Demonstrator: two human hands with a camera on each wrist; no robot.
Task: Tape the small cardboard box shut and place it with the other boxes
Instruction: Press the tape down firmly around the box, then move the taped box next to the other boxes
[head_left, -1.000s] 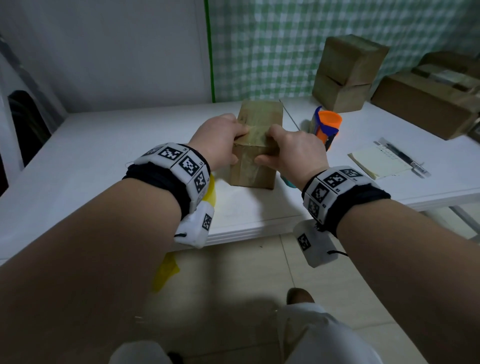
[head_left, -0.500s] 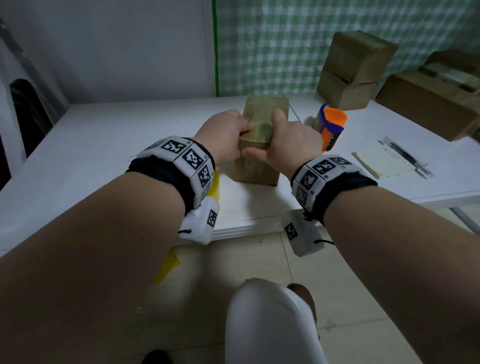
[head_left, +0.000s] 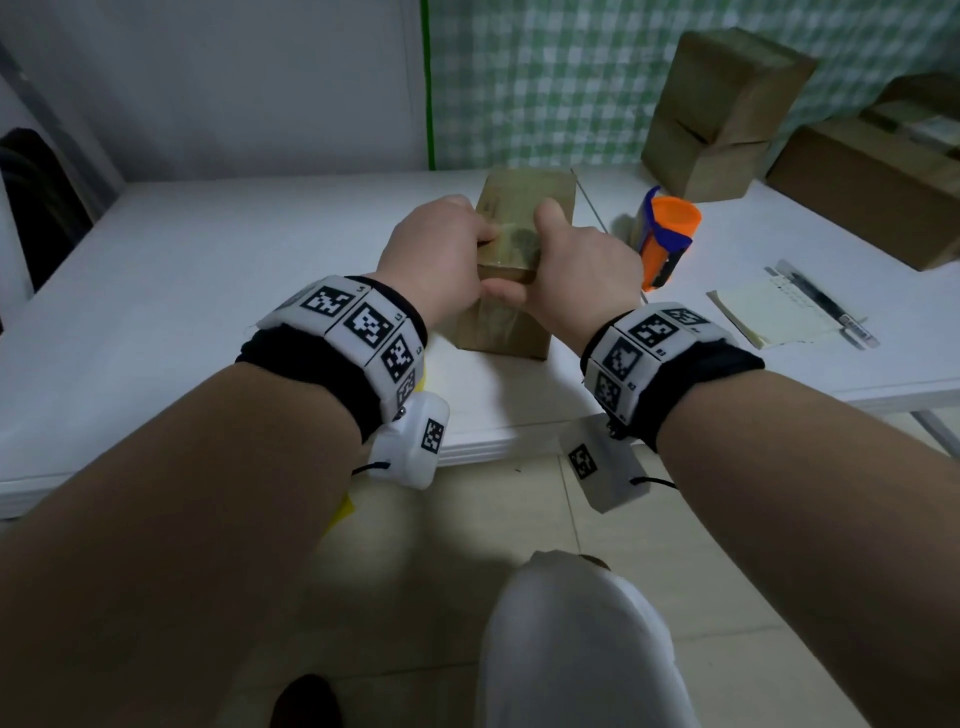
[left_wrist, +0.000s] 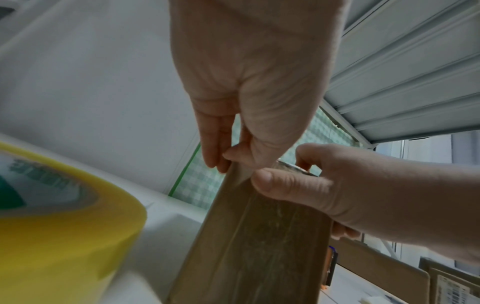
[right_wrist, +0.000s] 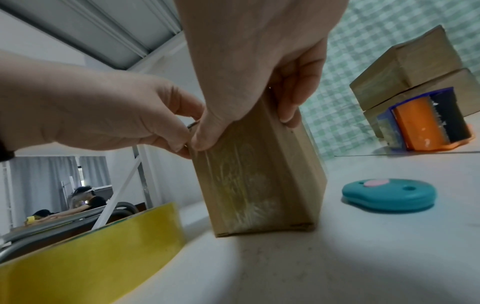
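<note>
The small cardboard box (head_left: 501, 325) stands upright on the white table (head_left: 208, 322), with glossy tape down its near face (right_wrist: 241, 185). My left hand (head_left: 441, 249) pinches the box's top near edge at the left corner (left_wrist: 226, 162). My right hand (head_left: 576, 265) grips the top from the right, thumb on the near edge and fingers (right_wrist: 288, 107) down the right side. The other boxes (head_left: 722, 109) are stacked two high at the back right.
A yellow tape roll (right_wrist: 103, 257) lies close on the box's left. An orange and blue tape dispenser (head_left: 667, 234) and a teal cutter (right_wrist: 389, 195) sit to its right. A notepad (head_left: 769, 317), a pen (head_left: 821, 301) and a long carton (head_left: 872, 192) lie further right.
Both hands stay on the box's near top edge; the right thumb has crept further onto the top. The box has not shifted on the table.
</note>
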